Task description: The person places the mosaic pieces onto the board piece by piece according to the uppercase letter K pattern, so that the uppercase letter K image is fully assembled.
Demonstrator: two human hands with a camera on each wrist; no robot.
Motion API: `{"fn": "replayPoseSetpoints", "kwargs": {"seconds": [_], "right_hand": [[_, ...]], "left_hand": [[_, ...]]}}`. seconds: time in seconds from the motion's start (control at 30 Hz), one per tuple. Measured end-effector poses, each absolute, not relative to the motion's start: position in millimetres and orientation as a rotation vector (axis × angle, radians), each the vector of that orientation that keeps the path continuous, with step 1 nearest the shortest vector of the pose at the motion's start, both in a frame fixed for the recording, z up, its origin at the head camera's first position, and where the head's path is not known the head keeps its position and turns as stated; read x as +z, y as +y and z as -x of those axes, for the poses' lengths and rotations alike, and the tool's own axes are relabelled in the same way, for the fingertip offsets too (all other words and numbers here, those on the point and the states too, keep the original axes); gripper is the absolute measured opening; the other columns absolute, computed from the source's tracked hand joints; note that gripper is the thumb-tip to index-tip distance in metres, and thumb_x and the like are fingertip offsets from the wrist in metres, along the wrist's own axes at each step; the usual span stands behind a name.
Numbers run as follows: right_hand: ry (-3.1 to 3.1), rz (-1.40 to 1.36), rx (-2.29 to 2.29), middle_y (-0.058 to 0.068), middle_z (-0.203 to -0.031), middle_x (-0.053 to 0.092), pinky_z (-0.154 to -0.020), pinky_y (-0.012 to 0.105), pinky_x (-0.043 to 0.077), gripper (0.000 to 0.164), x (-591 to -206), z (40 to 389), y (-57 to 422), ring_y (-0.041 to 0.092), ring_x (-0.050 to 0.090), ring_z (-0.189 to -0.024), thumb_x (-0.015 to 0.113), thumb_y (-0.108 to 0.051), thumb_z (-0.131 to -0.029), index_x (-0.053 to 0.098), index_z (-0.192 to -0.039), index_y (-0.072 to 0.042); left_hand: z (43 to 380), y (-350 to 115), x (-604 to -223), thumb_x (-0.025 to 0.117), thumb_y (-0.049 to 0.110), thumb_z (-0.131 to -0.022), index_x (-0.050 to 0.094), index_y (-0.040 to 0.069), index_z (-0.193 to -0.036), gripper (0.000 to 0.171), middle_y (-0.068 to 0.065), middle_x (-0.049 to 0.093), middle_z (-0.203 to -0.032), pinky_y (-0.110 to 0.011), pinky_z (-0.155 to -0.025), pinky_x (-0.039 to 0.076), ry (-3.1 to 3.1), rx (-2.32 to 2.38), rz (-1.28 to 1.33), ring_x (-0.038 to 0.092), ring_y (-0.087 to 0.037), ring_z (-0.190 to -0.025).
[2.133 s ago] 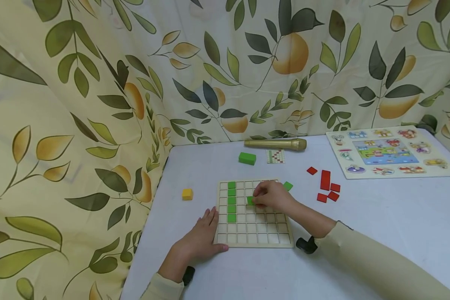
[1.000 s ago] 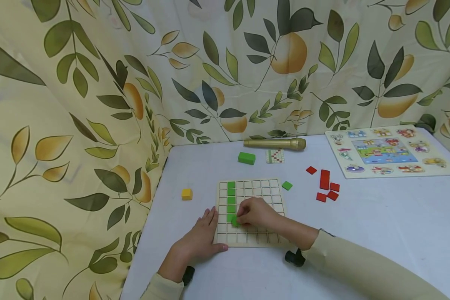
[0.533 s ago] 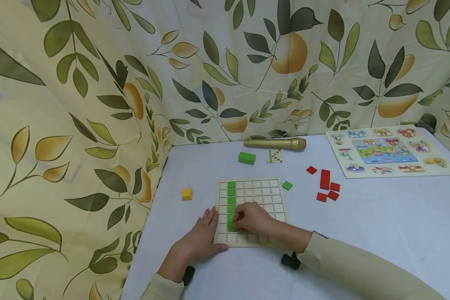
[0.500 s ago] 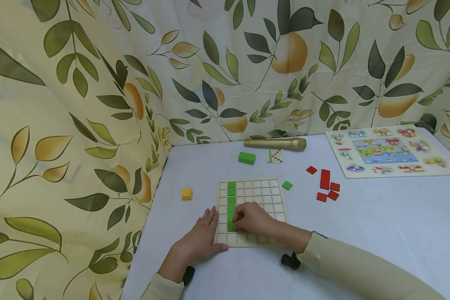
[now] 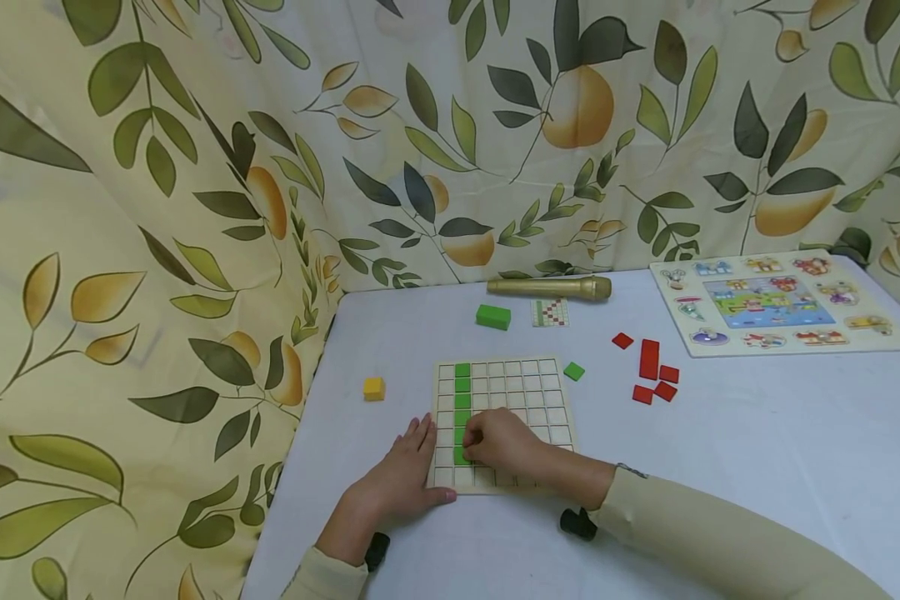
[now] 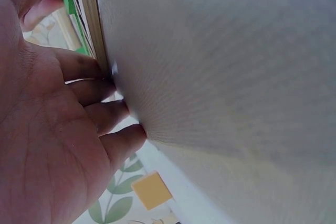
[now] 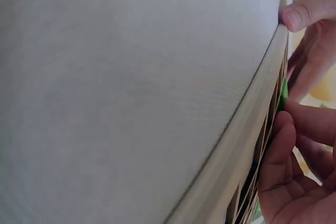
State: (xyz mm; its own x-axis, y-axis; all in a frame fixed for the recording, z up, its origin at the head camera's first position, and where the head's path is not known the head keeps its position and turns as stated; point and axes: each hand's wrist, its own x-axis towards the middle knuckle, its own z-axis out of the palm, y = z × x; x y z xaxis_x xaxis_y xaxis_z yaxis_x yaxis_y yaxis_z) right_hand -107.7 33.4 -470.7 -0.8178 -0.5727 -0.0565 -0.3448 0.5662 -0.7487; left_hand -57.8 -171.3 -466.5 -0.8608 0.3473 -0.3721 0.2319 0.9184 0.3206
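Note:
A pale square grid board (image 5: 543, 392) lies on the table, with a column of green square tiles (image 5: 462, 400) in its second column from the left. At the column's near end, my right hand (image 5: 508, 446) pinches the lowest green tile (image 5: 459, 456), which sits at its cell. The right wrist view has the thumb and fingers of that hand (image 7: 302, 166) low over the board's edge, partly hiding the tile. My left hand (image 5: 396, 482) rests with straight fingers along the board's left edge, thumb at the near-left corner.
A yellow block (image 5: 374, 389) stands left of the board. Behind it are a green block (image 5: 493, 317), a small pattern card (image 5: 551, 312) and a gold microphone (image 5: 549, 288). One loose green tile (image 5: 574, 372), several red pieces (image 5: 649, 359) and a picture puzzle board (image 5: 678, 292) lie to the right.
My right hand has carried the green tile from the board's middle leftward and toward me to the end of the green column, then shifted slightly there. My left hand has stayed put.

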Motion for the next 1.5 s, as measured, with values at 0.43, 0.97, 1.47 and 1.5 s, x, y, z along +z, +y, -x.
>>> {"fn": "replayPoseSetpoints", "kwargs": {"seconds": [0.43,0.97,1.47,1.5], "right_hand": [[2.517,0.78,-1.089,-0.009,-0.066,0.06,-0.059,0.025,0.048,0.016,-472.4,108.5,33.4,0.01,0.054,-0.066,0.078,-0.007,-0.086,0.07,-0.075,-0.013],[2.457,0.721,-1.156,-0.009,-0.072,0.063,-0.062,0.025,0.051,0.011,-470.5,111.0,38.1,0.01,0.057,-0.069,0.08,-0.007,-0.085,0.071,-0.081,-0.013],[2.519,0.643,-1.195,-0.008,-0.077,0.064,-0.063,0.028,0.05,0.007,-456.3,124.7,56.9,0.01,0.057,-0.071,0.078,-0.01,-0.088,0.072,-0.086,-0.012],[2.521,0.63,-1.201,-0.007,-0.077,0.064,-0.063,0.029,0.05,0.006,-454.9,126.4,59.1,0.011,0.057,-0.071,0.077,-0.01,-0.088,0.072,-0.086,-0.012]], "left_hand": [[58.1,-170.2,-464.4,0.07,0.058,-0.088,0.016,0.002,-0.16,0.105,-0.011,0.007,-0.169,-0.047,-0.122,0.017,2.644,0.377,-0.411,0.003,-0.027,-0.154],[58.0,-169.2,-464.1,0.069,0.059,-0.088,0.015,0.003,-0.161,0.106,-0.011,0.007,-0.169,-0.048,-0.121,0.018,2.641,0.365,-0.411,0.003,-0.027,-0.154],[57.4,-169.4,-465.0,0.069,0.059,-0.088,0.015,0.003,-0.161,0.107,-0.01,0.006,-0.169,-0.048,-0.121,0.018,2.644,0.357,-0.406,0.002,-0.027,-0.154],[57.3,-169.4,-465.1,0.069,0.059,-0.088,0.015,0.003,-0.161,0.107,-0.01,0.006,-0.169,-0.047,-0.121,0.018,2.644,0.357,-0.404,0.002,-0.027,-0.154]]}}
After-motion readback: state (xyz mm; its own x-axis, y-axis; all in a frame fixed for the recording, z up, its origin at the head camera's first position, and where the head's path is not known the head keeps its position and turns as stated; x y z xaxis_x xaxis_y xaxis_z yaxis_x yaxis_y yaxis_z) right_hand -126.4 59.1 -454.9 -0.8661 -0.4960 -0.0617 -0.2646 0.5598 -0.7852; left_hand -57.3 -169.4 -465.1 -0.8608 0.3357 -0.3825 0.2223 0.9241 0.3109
